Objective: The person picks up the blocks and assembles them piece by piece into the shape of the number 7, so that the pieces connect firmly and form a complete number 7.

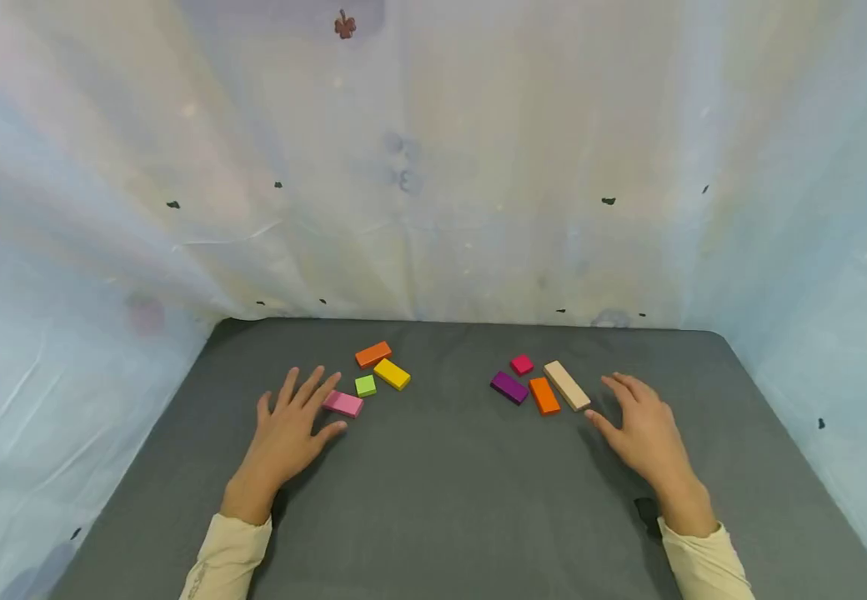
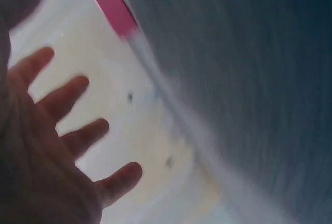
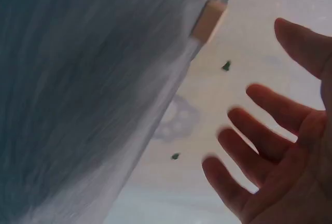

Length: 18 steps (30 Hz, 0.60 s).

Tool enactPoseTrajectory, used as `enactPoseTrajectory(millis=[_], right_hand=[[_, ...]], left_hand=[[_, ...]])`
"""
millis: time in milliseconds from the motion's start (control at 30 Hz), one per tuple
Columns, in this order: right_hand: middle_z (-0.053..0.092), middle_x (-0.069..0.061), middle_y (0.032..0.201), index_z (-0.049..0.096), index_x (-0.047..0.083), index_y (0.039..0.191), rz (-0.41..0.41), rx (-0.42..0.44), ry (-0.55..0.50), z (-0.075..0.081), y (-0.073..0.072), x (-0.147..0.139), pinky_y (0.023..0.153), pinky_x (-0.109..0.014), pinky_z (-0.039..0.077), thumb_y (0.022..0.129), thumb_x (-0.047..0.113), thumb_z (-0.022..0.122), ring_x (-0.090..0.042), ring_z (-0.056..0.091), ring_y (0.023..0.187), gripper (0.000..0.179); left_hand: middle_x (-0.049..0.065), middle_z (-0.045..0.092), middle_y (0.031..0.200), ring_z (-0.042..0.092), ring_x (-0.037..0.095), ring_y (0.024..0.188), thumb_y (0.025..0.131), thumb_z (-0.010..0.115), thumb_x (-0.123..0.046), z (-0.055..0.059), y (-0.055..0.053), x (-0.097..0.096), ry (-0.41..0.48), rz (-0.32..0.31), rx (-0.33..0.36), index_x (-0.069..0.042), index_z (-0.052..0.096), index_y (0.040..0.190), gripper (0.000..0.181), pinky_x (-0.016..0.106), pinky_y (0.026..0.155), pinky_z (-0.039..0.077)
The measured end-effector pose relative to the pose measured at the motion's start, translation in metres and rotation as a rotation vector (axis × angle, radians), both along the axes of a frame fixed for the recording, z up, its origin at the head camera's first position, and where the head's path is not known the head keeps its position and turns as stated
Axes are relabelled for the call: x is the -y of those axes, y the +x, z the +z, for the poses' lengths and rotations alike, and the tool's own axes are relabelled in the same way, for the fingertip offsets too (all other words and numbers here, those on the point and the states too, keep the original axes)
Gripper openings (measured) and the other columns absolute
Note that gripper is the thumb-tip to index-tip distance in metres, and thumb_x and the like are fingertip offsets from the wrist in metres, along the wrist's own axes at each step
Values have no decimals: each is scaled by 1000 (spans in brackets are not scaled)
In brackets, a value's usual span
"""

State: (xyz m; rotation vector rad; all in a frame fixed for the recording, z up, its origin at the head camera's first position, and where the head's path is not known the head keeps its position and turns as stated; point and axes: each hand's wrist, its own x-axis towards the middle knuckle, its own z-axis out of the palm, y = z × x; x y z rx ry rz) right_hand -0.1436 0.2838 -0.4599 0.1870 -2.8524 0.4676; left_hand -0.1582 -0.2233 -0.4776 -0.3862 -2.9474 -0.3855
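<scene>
My left hand point(image 1: 287, 437) hovers with spread fingers beside a pink block point(image 1: 344, 404), holding nothing. Just beyond that block lie a small green block point(image 1: 365, 386), a yellow block point(image 1: 392, 374) and an orange block point(image 1: 373, 354). On the other side, my right hand point(image 1: 645, 431) is held over the table with its fingers extended, nearest to a long beige block point(image 1: 567, 386). Next to the beige one are a second orange block point(image 1: 544, 396), a purple block point(image 1: 509, 388) and a small red block point(image 1: 521, 365). Both wrist views show bare palms.
A dark grey table point(image 1: 433, 500) carries the two groups of blocks, with a gap between them. Pale, spotted sheeting point(image 1: 463, 167) hangs behind the table and along both sides. A small black object point(image 1: 647, 512) shows by the right wrist.
</scene>
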Motion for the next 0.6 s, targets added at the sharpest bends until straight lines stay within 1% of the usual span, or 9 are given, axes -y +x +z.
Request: enactPoseTrajectory(millis=[100,167,200,233,300,367,500,567,600], right_hand=[[52,-28,141,55,0,138,-11,47,-56,5,3,22,100,-68,40,91,31,72,-49,50,127,59],[55,-26,140,56,2,138,-29,74,-110,6,1,35,100,-65,42,92,30,71,-47,53,125,57],[57,-25,139,56,3,138,-37,78,-137,6,-2,41,99,-64,43,92,30,71,-46,55,124,55],[58,-24,138,57,3,137,-43,78,-156,6,-5,46,98,-63,45,92,29,71,-45,56,122,54],[61,-22,134,60,3,135,-46,69,-174,5,-12,54,95,-61,47,91,28,73,-43,60,118,52],[63,-22,131,62,3,133,-30,66,-162,3,-18,60,94,-60,49,90,26,74,-43,62,115,50],[67,-21,125,64,3,131,25,82,-138,-2,-31,71,91,-56,51,86,24,78,-40,65,110,51],[68,-20,123,64,4,131,45,94,-137,-3,-36,74,89,-54,53,86,24,79,-37,67,105,52],[69,-19,122,65,5,131,53,102,-137,-4,-39,75,88,-53,53,86,24,79,-35,67,103,51]], left_hand=[[16,31,162,24,49,147,91,71,-40,5,7,-5,240,-55,89,-25,31,157,78,78,105,24],[18,32,160,27,49,146,92,72,-34,7,8,-12,387,-89,133,-21,34,156,76,77,106,24],[19,34,160,29,48,145,92,72,-32,7,7,-15,436,-98,137,-19,36,155,74,75,107,25],[18,35,159,30,46,145,92,72,-30,7,5,-18,461,-102,139,-17,39,153,71,73,109,25],[18,40,156,36,44,143,92,73,-26,4,0,-22,462,-102,123,-15,44,150,66,69,111,29],[17,47,151,44,41,138,91,73,-20,0,-6,-23,446,-87,108,-14,50,146,60,65,109,35],[16,58,140,54,39,128,90,73,-10,-5,-16,-12,393,-36,91,-12,59,137,50,61,105,42],[16,60,137,55,39,127,89,73,-7,-7,-21,-6,337,-9,79,-11,62,134,46,61,106,42],[16,60,137,54,39,128,89,73,-6,-7,-23,-4,317,1,85,-11,63,132,45,61,107,41]])
